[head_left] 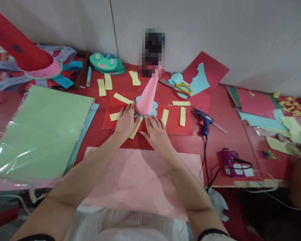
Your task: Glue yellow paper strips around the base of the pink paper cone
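Red tabletop [234, 134] spreads before us, with a pale wall [230, 36] rising along its far edge. On it, right in front of us, lies a red card [174, 124], and over that card we see a pink cone [147, 97] set on a blue scalloped piece [155, 106]. Its wide base faces us; its long axis runs away from our fingertips, slanting slightly right toward a tip that blurring hides.

Our 2 hands flank the near side of that base. Our left hand [125, 122] reaches farther forward, its fingertips just beside the base's left edge; our right hand [157, 134] sits at the near edge, fingers loosely together and thumb apart. The cone thus lies straight beyond both, with neither clearly nearer. We cannot tell whether our fingers pinch the blue rim or only press on it.

Yellow strips [182, 116] fan around the base, some partly under our hands. Rightward rest a blue glue gun [206, 120] and, farther back, scissors [177, 87]. A pink sheet [140, 180] lies beneath our forearms.
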